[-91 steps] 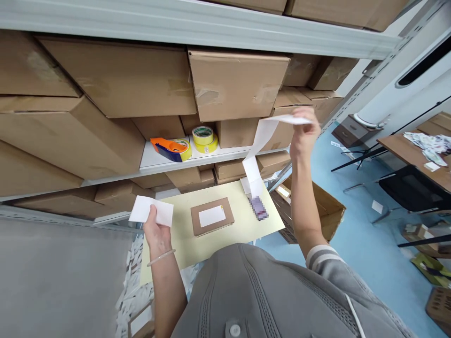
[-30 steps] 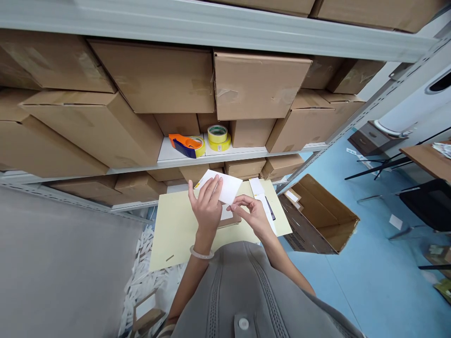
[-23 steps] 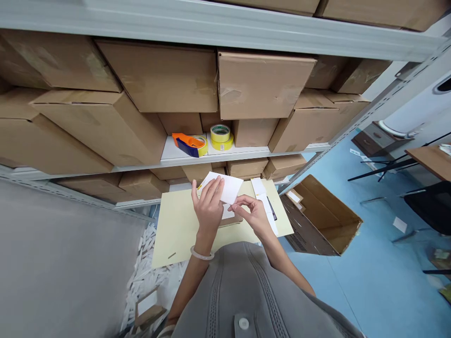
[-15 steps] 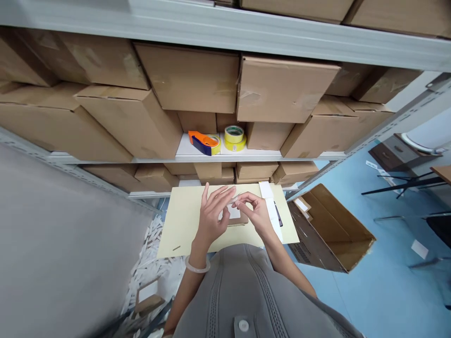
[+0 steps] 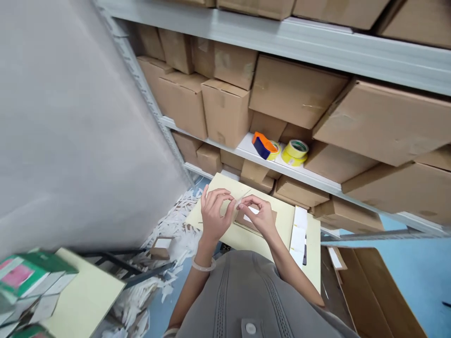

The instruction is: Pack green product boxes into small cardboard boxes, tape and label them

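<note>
My left hand and my right hand meet above a pale yellow table. Between their fingertips they pinch a thin white label, which shows almost edge-on. Both hands have their fingers curled closed on it. Just under the hands lies a flat brown parcel with a white label on its top, mostly hidden by my right hand. A bangle sits on my left wrist.
A strip of white labels and a dark phone lie on the table's right side. On the shelf behind are an orange tape dispenser and yellow tape rolls among cardboard boxes. Paper scraps litter the floor; an open carton stands at the right; green boxes sit at the lower left.
My right hand came down from the label strip and joined my left hand on the white label. The label has turned from flat to edge-on. The view has swung to the left.
</note>
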### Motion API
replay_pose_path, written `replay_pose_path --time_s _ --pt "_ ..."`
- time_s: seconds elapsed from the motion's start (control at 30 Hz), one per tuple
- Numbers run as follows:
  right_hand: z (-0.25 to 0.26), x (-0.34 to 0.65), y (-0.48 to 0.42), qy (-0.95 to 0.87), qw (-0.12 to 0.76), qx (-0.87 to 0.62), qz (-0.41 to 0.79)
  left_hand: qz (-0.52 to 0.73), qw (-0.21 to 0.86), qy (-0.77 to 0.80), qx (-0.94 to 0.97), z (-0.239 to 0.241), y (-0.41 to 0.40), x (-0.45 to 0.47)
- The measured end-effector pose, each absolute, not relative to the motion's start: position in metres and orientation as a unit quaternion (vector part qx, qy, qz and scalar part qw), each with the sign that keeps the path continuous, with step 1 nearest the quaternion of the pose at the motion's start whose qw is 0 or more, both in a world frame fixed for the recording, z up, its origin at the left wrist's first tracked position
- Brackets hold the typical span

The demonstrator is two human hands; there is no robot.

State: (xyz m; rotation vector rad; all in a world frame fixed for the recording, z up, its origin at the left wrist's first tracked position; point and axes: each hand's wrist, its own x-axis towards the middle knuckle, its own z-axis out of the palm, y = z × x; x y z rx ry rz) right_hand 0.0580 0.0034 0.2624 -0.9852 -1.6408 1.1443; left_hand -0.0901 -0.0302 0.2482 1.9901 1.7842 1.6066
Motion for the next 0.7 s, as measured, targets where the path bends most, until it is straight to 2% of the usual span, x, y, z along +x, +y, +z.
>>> replay_pose_path --time_s 0.4,0.7 --pt "0.256 0.001 -0.003 -0.702 0.356 -0.344 0.511 0.532 -0.021 0.64 0.554 0.236 -0.063 -0.139" --pt "0.257 -0.025 -0.007 -0.737 0.292 -0.309 0.525 0.55 -0.119 0.714 0.417 0.229 -0.084 -0.196"
